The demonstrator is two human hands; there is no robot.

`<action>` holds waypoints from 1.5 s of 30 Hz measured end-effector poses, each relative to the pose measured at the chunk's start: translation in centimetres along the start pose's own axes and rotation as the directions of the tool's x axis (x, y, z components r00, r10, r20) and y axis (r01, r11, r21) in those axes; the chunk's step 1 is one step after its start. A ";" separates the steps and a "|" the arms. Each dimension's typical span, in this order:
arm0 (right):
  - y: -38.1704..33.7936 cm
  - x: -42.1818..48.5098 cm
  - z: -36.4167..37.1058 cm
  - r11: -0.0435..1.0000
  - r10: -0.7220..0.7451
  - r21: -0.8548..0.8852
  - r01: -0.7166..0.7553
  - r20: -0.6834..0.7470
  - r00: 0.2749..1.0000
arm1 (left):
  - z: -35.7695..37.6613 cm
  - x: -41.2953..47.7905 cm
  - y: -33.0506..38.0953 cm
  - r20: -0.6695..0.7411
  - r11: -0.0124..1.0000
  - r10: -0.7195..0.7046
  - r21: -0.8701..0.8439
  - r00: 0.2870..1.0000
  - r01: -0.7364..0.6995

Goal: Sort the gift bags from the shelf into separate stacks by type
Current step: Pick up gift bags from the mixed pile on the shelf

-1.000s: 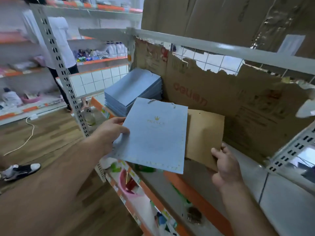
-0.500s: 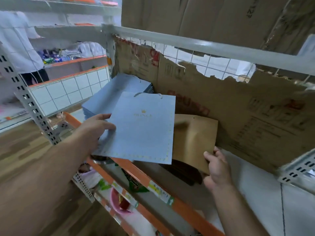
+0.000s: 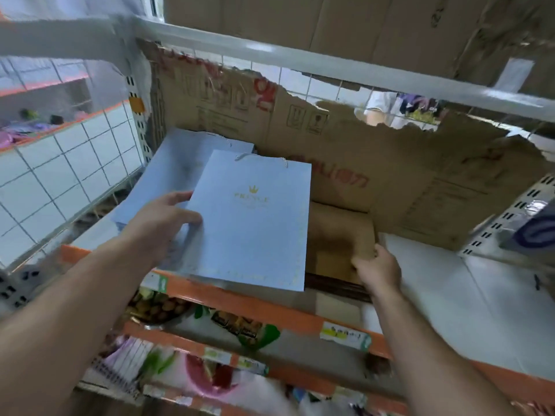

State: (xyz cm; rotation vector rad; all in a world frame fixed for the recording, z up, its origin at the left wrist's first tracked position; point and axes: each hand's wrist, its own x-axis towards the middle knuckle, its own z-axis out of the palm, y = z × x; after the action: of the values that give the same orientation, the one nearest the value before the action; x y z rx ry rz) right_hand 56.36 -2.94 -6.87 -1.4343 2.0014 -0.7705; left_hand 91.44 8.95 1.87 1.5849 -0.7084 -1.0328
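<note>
Two hands in view, both loaded. Far left: wire-grid side panel, then a blue stack of gift bags lying flat at the left end of the shelf, back against the torn cardboard backing. Left hand grips the left edge of a single blue gift bag, thumb on top. The bag is face up, with a gold crown print and its cord handles at the far edge. Its left side overlaps the blue stack and its near edge overhangs the orange front lip. Right of it, partly covered by it: a brown paper bag, flat on the shelf and touching the backing. Right hand has its fingers curled round that bag's near right corner. White shelf surface runs on to the right.
</note>
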 end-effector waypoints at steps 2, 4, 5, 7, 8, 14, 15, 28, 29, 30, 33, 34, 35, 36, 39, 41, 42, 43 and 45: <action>0.0 -0.3 0.3 0.996 -0.006 -0.090 0.005 -0.017 1.000 | -0.8 0.3 0.0 0.027 1.000 0.005 0.012 1.000 -0.005; -0.5 -0.7 0.3 0.969 -0.041 -0.244 0.027 -0.053 0.998 | -1.7 0.6 0.0 0.032 1.000 0.005 0.011 0.999 -0.006; -0.7 -1.2 0.3 0.939 -0.070 -0.341 0.040 -0.079 0.994 | -2.0 0.6 0.0 0.036 1.000 0.004 0.007 0.999 -0.004; -1.3 -2.9 0.7 0.871 -0.178 -0.481 0.101 -0.116 0.977 | -2.4 0.6 0.3 0.048 1.000 -0.001 0.013 0.999 0.001; -1.6 -3.9 1.2 0.854 -0.248 -0.493 0.165 -0.109 0.963 | -2.4 0.5 0.5 0.055 1.000 -0.005 0.018 0.998 0.004; -1.8 -10.0 7.9 0.690 -0.623 -0.241 0.682 0.282 0.730 | -2.7 0.2 0.7 0.036 1.000 -0.023 0.016 0.999 0.022; -1.4 -10.6 8.7 0.692 -0.619 -0.161 0.704 0.369 0.693 | -2.8 0.1 0.7 0.027 0.999 -0.028 0.017 0.999 0.028; -0.3 -10.1 10.1 0.607 -0.652 -0.248 0.755 0.388 0.651 | -6.6 0.2 0.0 -0.092 0.993 -0.081 -0.091 0.992 0.072; -0.3 -10.1 10.1 0.612 -0.661 -0.228 0.757 0.378 0.649 | -6.9 0.5 0.2 -0.092 0.995 -0.069 -0.085 0.993 0.061; -0.2 -10.1 10.1 0.620 -0.664 -0.213 0.756 0.372 0.649 | -7.2 0.9 0.6 -0.091 0.996 -0.052 -0.081 0.994 0.045; -0.4 -10.1 10.1 0.692 -0.609 -0.192 0.696 0.363 0.705 | -7.8 2.4 1.8 -0.103 0.997 0.000 -0.083 0.995 -0.009; -0.4 -10.1 10.1 0.707 -0.596 -0.191 0.681 0.359 0.718 | -7.9 3.1 2.2 -0.101 0.997 0.012 -0.071 0.995 -0.019; -0.5 -10.2 10.1 0.704 -0.593 -0.201 0.681 0.361 0.719 | -8.0 3.8 2.6 -0.103 0.998 0.016 -0.057 0.995 -0.022; -0.6 -10.3 10.2 0.693 -0.593 -0.220 0.687 0.368 0.716 | -8.2 4.6 2.9 -0.106 0.999 0.023 -0.039 0.994 -0.028; -1.1 -10.6 10.2 0.701 -0.563 -0.258 0.665 0.371 0.738 | -8.4 6.7 3.3 -0.107 0.995 0.094 0.041 0.990 -0.090; -1.4 -10.9 10.2 0.717 -0.551 -0.259 0.647 0.358 0.754 | -8.6 8.1 3.0 -0.127 0.968 0.191 0.187 0.973 -0.165; -1.6 -11.1 10.1 0.727 -0.543 -0.255 0.637 0.354 0.761 | -8.7 8.7 2.8 -0.128 0.931 0.251 0.305 0.960 -0.202; -1.8 -11.3 10.1 0.737 -0.532 -0.255 0.626 0.353 0.770 | -8.9 9.2 2.4 -0.123 0.882 0.300 0.413 0.946 -0.226; -2.1 -11.7 10.2 0.747 -0.515 -0.272 0.607 0.340 0.787 | -9.1 10.4 1.4 -0.084 0.774 0.379 0.574 0.922 -0.265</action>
State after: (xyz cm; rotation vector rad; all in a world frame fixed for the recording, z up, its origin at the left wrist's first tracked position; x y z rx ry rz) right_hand 68.27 6.32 -11.11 -2.3056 1.5663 -0.4144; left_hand 104.28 3.80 1.07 1.9320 -1.1714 -0.4115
